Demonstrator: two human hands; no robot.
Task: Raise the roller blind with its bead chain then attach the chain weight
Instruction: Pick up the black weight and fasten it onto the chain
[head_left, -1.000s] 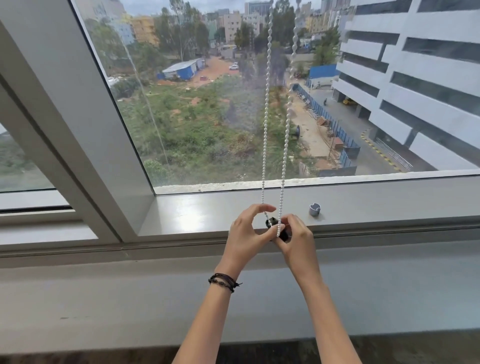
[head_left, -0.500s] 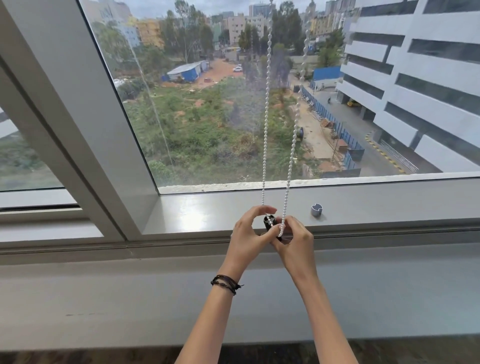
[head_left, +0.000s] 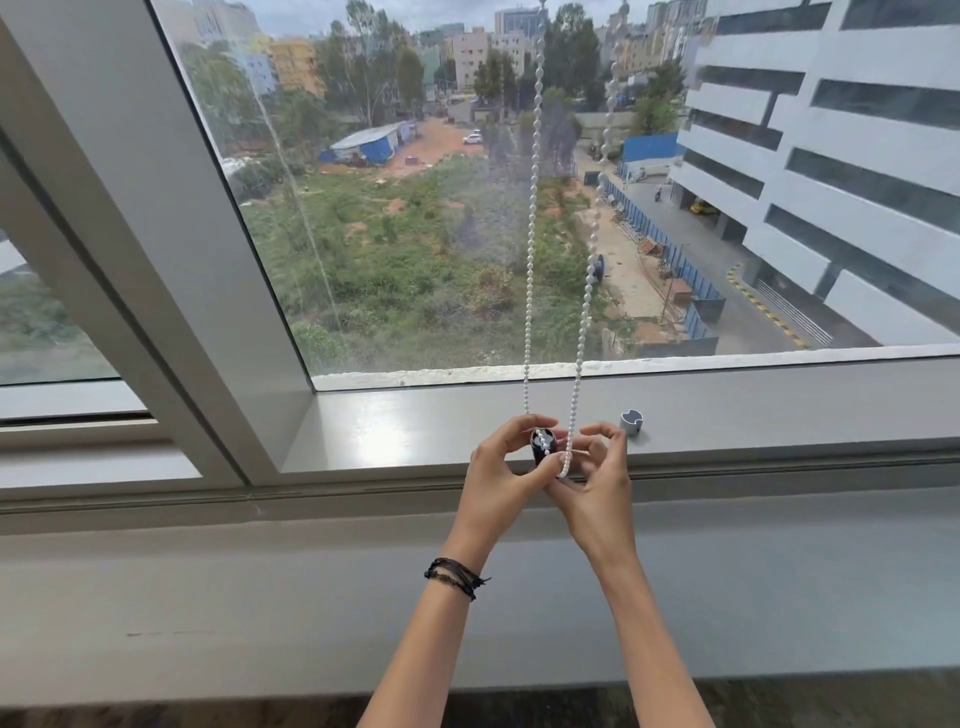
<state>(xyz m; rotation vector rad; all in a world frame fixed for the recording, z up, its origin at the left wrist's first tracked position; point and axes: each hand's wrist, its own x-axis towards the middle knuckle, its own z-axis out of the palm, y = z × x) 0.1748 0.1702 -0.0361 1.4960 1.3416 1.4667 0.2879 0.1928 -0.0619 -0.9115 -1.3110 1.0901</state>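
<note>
A white bead chain (head_left: 531, 249) hangs in two strands in front of the window glass, down to my hands above the sill. My left hand (head_left: 501, 480) grips a small black chain weight (head_left: 543, 447) between thumb and fingers; the left strand runs into its open top. My right hand (head_left: 597, 488) pinches the right strand of the chain just beside the weight. The bottom loop of the chain is hidden between my fingers. The blind itself is out of view above.
A small grey cap piece (head_left: 631, 422) stands on the grey window sill (head_left: 415, 426), a little right of my hands. A slanted window frame post (head_left: 156, 234) rises at the left. A wide ledge (head_left: 260, 597) runs below the sill.
The hands stay at the same spot over the sill. The black weight now shows more between my fingers, with beads lying in its top; the right strand has swung slightly.
</note>
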